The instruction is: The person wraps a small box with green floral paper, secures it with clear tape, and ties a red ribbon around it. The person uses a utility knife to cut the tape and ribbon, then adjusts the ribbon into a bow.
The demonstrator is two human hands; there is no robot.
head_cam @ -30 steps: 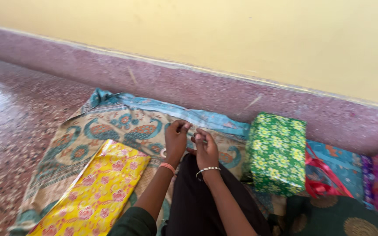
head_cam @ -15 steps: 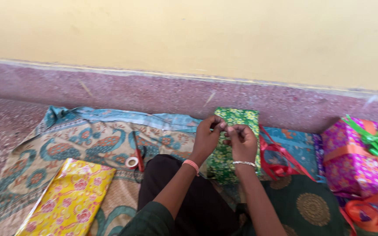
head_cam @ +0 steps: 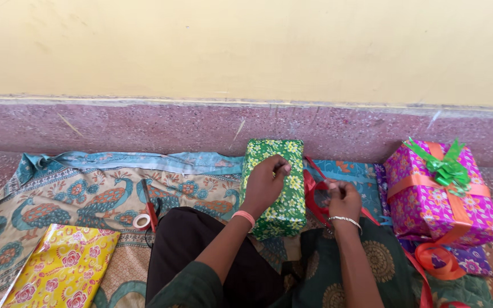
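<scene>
A person sits on a peacock-patterned cloth [head_cam: 58,199], their left hand [head_cam: 265,185] resting on a green floral-wrapped box [head_cam: 278,194] between the knees, fingertips pinched together at its top. The right hand [head_cam: 343,199], just beside the box, has its fingers closed around red ribbon [head_cam: 314,197]. A pink gift box [head_cam: 435,194] with a green bow sits to the right.

Green floral-wrapped box [head_cam: 283,191], rectangular, lies flat lengthwise at frame centre on patterned cloth, far end near the wall step. Red ribbon [head_cam: 314,197] loops just right of it, touching its right side.
</scene>
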